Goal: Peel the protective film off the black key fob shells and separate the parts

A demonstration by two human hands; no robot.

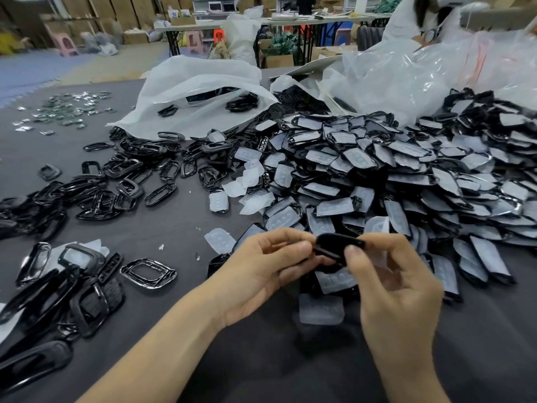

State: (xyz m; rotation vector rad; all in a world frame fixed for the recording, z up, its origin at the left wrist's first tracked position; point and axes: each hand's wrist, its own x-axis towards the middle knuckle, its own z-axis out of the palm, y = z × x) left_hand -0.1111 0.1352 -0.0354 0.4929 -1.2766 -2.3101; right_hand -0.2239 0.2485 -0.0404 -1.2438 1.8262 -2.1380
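Pinching grip of left hand point(270, 266) and right hand point(392, 274) on opposite ends of one black key fob shell point(340, 242), lower centre of frame above the counter point(162, 228); whether film remains is unclear through blur, and a slipping thumb could drop the shell into the unpeeled pile point(406, 175).

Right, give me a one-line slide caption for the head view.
The left hand and right hand grip a black key fob shell; film-covered shells heaped at right, bare frames at left.

No words or numbers can be read here. The cardboard boxes point(279, 60) far at the back may have some print, but it is too blurry to tell.
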